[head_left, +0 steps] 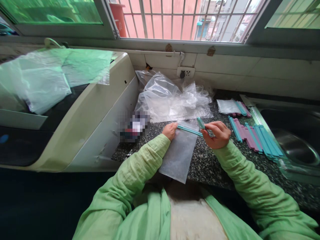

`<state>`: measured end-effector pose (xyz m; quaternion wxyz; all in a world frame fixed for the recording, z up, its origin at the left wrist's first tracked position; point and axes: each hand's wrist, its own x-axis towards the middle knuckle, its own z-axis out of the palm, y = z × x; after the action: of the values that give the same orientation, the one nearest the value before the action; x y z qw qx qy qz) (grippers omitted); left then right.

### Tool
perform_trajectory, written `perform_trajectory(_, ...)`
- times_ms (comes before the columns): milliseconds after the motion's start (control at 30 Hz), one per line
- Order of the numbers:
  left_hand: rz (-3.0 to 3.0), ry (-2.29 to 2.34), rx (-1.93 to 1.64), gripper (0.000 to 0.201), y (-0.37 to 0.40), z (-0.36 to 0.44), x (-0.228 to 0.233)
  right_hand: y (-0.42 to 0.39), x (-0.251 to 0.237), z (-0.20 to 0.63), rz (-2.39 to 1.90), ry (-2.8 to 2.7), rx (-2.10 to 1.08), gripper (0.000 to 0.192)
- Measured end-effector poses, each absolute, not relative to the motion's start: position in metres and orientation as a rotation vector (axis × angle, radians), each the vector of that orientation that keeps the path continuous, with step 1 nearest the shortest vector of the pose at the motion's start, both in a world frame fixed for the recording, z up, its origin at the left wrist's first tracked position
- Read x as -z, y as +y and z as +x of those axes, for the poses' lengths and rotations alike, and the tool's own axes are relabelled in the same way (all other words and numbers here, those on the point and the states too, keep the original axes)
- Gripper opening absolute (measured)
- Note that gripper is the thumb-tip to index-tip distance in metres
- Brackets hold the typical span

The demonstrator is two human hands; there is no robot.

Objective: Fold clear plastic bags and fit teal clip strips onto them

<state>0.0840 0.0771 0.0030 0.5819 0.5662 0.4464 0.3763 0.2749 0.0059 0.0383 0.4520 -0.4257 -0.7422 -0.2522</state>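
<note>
A small clear plastic bag point(178, 155) lies flat on the dark speckled counter point(207, 166), its lower end hanging just over the near edge. Across its top edge sits a teal sealing clip point(190, 130) — a long, thin plastic rod with its hinged arm raised at the right end. The left hand point(170, 130) is closed in a pinch on the clip's left end together with the bag's corner. The right hand point(217, 134) has its fingers curled around the right end, near the raised arm.

The bag looks light, limp and slick, the sort of film that slides and wrinkles unless its mouth is held taut; the edge by the clip is the sensible place to grip it. The clip looks stiff but slender, best held at both ends so it does not twist.

To the right, a row of teal and pink clips point(255, 138) lies on the counter beside a steel sink point(295, 146); a few more rest by a small stack of bags point(227, 106). A crumpled heap of clear plastic point(170, 98) sits behind, under the window — a white appliance point(82, 120) stands at the left.
</note>
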Motion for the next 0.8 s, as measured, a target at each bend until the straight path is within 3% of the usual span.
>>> perform_trajectory(800,1.222,0.977,-0.969,0.045,0.0786,0.0827,-0.005,0.0046,-0.0462,0.2847,-1.031,-1.772,0.665,0.011)
